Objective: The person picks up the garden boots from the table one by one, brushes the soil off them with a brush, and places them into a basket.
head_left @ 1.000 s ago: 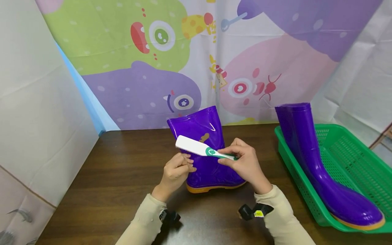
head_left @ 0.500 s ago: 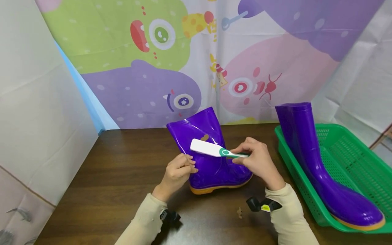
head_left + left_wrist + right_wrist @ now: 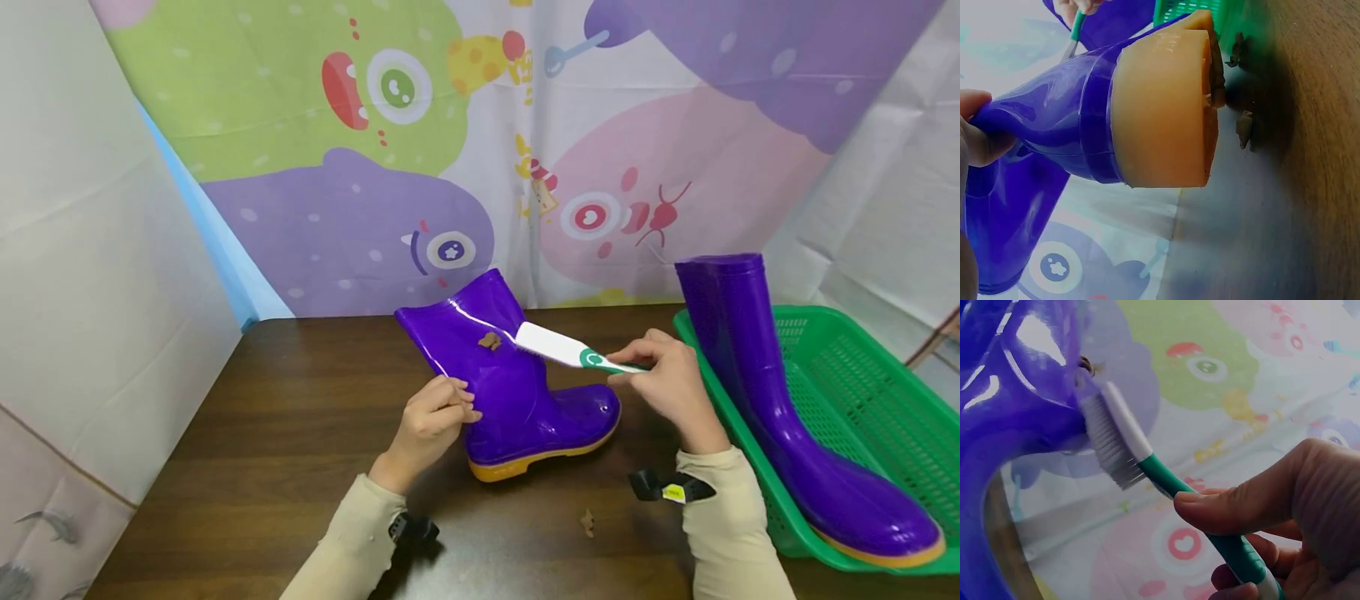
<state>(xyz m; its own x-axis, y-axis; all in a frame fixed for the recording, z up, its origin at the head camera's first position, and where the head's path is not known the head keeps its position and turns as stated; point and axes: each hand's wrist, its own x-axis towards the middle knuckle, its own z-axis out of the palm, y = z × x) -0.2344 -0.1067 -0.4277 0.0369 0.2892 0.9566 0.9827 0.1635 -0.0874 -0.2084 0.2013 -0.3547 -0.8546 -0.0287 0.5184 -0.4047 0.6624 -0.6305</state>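
Observation:
In the head view, my left hand pinches the back of the shaft of a purple rubber boot with an orange sole. The left wrist view shows this sole raised off the table, with brown stuff stuck under it. A brown patch of what looks like mud is on the shaft. My right hand grips the thin green-and-white handle of a brush. Its bristles are at the shaft's front edge in the right wrist view, close to the brown patch; whether they touch is unclear.
A green plastic basket stands at the right, with a second purple boot leaning in it. A brown crumb lies on the wooden table. A cartoon-printed cloth hangs behind.
My right hand has moved the brush rightward, from across the shaft to its front edge. The boot has tilted left at the top, and its toe shows more. The crumb came into view.

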